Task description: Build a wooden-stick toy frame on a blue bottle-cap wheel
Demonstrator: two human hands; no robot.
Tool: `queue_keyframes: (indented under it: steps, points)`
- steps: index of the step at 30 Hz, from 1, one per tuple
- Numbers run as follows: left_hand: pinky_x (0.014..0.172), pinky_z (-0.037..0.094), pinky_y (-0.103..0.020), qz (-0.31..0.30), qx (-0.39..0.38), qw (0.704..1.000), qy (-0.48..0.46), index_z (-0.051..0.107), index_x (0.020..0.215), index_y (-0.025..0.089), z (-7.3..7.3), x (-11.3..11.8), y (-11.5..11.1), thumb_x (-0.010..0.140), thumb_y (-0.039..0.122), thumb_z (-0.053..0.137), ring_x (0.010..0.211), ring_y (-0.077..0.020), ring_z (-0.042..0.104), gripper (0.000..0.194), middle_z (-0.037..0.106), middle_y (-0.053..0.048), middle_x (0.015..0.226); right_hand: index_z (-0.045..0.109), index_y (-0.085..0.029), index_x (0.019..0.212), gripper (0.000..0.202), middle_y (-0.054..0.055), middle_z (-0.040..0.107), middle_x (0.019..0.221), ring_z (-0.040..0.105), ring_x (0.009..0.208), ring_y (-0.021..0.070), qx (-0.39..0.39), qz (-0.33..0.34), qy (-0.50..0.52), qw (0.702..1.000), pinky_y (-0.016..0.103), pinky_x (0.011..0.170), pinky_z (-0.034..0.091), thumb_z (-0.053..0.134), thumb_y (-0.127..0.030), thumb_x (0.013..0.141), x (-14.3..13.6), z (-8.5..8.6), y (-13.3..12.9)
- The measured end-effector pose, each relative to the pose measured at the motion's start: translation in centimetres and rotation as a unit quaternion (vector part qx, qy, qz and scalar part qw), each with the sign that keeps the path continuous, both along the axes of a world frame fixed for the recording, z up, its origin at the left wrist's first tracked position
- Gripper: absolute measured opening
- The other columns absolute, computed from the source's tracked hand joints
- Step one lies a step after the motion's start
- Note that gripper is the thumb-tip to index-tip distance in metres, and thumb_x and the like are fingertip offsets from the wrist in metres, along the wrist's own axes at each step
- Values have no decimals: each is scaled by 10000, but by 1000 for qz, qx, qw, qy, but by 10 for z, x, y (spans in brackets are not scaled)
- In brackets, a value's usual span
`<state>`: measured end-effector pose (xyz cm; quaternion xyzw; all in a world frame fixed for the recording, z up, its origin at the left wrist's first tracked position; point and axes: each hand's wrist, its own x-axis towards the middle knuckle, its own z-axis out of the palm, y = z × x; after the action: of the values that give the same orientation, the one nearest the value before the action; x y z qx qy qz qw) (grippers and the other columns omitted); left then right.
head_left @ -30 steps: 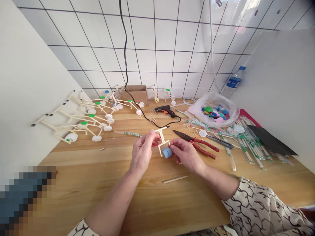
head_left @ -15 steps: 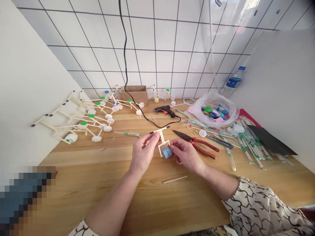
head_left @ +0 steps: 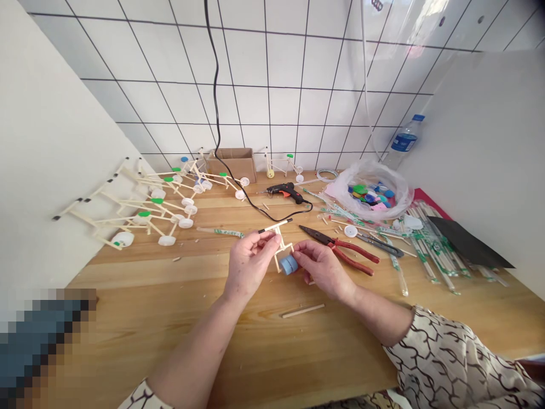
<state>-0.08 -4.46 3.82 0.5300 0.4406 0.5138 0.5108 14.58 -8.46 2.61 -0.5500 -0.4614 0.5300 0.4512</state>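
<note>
My left hand [head_left: 253, 264] pinches the stem of a small fork-shaped frame [head_left: 280, 245] glued from thin wooden sticks, with a black-tipped crossbar on top. A wheel [head_left: 288, 264] made of two blue bottle caps sits at the lower end, between the two prongs. My right hand [head_left: 323, 268] is closed, thumb and fingertips at the right side of the caps. Its fingers partly cover the right prong and the wheel's edge. A loose stick [head_left: 303, 311] lies on the wooden table [head_left: 204, 341] below my hands.
Several stick tricycles [head_left: 157, 200] stand at the left, another [head_left: 284, 166] at the back. Behind my hands lie a glue gun [head_left: 286, 192], red-handled pliers [head_left: 340, 250] and a utility knife [head_left: 381, 244]. A bag [head_left: 402, 196] of caps and wrapped sticks [head_left: 434, 250] are at the right.
My left thumb has shifted slightly right and down along the frame's stem. The crossbar has moved a touch to the left. My right hand stays almost still.
</note>
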Motion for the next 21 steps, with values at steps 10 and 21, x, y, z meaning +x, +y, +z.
queue_keyframes:
  steps: [10,21]
  points:
    - [670,531,-224,1,19,999,25,709,779,142,0,-1,1,685,316,721,694,-138,652,198,670,-14,747,558,-178,813,242,-28,578,612,491,484,77,3,3,-1,1000,163,364,353,581,-414,762,0,-2,0]
    - [675,545,-215,-3,25,1000,-10,706,784,140,0,0,0,696,328,719,716,-128,653,208,651,-14,821,560,-182,815,228,-28,568,617,507,505,84,8,3,-2,1000,162,362,357,573,-404,764,0,-3,1]
